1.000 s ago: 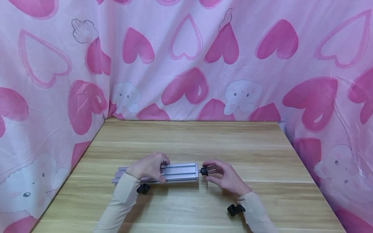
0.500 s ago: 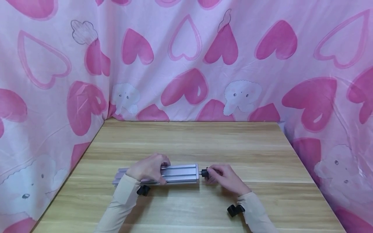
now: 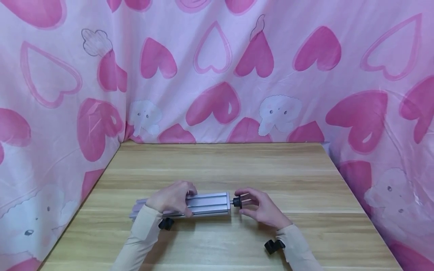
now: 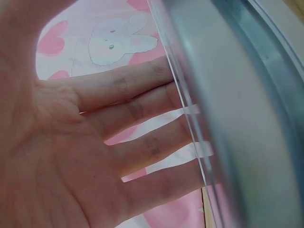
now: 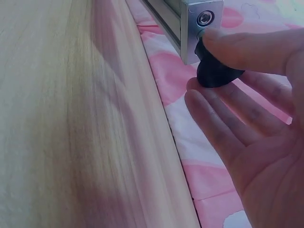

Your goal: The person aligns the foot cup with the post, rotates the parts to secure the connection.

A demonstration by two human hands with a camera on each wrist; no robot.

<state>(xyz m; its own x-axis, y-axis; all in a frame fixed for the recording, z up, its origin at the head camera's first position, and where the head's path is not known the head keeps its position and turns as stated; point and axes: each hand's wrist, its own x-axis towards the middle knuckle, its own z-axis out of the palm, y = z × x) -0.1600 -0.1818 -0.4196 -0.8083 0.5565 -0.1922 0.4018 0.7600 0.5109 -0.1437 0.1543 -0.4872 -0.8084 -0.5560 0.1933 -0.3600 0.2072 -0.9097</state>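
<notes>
A silver aluminium linear slide (image 3: 210,203) with long grooves lies across the middle of the table. My left hand (image 3: 172,197) grips it from above, thumb on the near side and fingers on the far side. In the left wrist view its fingers (image 4: 147,109) reach behind the grooved metal. A short shaft with a black knob (image 3: 236,202) sticks out of the slide's right end. My right hand (image 3: 264,209) has its thumb and fingers curled around this knob. The right wrist view shows the slide's end plate (image 5: 190,33) and a bolt (image 5: 205,18) close to the knob.
The wood-grain table (image 3: 223,162) is bounded at the back and sides by a pink heart-patterned curtain (image 3: 217,101). Black camera mounts (image 3: 166,224) sit at both wrists.
My right hand twisted at the knob half a second ago, its fingers bunched together. Now it has turned back, with thumb and fingers spread wider around it. The left hand keeps its grip.
</notes>
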